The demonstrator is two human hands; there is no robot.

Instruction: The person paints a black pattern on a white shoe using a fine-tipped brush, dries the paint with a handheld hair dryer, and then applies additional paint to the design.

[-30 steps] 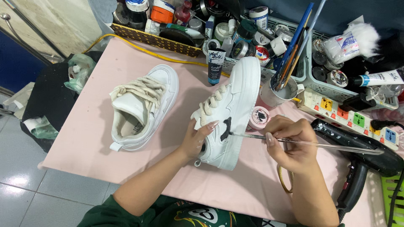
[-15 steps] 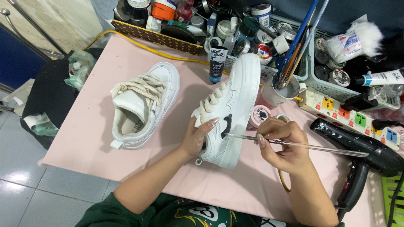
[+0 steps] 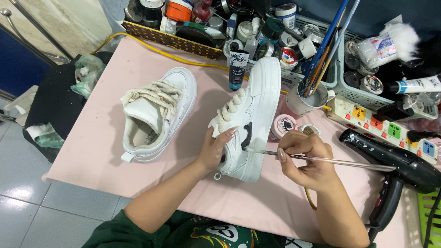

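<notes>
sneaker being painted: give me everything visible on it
White low-top sneaker with a thick white sole and cream rope laces, smooth leather-like upper. It is tipped on its side on the pink table, toe away from the person, sole facing right. A black painted patch marks its side panel. The left hand grips it at the heel and collar; the tip of a thin paintbrush, held in the right hand, touches the side just below the patch.

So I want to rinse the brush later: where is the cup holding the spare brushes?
In the head view the white cup stands right of the tilted sneaker, just beyond the small pink paint pot and beside the power strip.
</notes>
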